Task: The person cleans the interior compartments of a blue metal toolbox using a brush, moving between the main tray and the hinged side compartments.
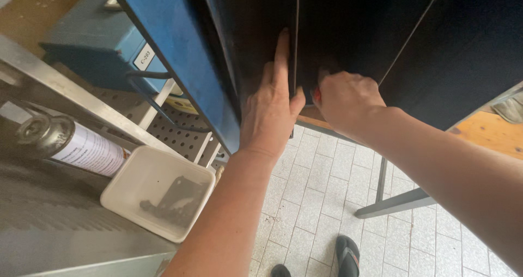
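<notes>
Left hand (pixel 271 110): flat against the dark, near-black flat panel (pixel 348 31), fingers pressed together and stretched out, index tip running up along the thin vertical seam (pixel 296 42) in that panel. Thumb tucked out toward the seam, nothing gripped.

Right hand (pixel 344 103): just right of the seam, curled into a loose fist at the panel's lower edge. Something small and red (pixel 315 96) shows at its fingertips, touching the panel; can't tell what it is. Thumb of the left hand sits just beside it.

Panel itself: tilted, fills the top of the view; a second thin diagonal line (pixel 411 34) crosses it right of the seam.

Left of the seam: a blue painted metal edge (pixel 180 48) borders the panel. Further left, a grey perforated metal sheet (pixel 182 135), then a blue box-shaped machine part (pixel 92 42).

Lower left of the seam: a white square plastic tray (pixel 122 192) with dark bits in it, resting on a ribbed steel table (pixel 49 217). A metal spray can with a white label (pixel 68 143) lies just beside the tray.

Below the seam: pale tiled floor (pixel 327 200), a grey steel frame leg (pixel 395 203), and dark sandals (pixel 347 255) at the bottom edge.
</notes>
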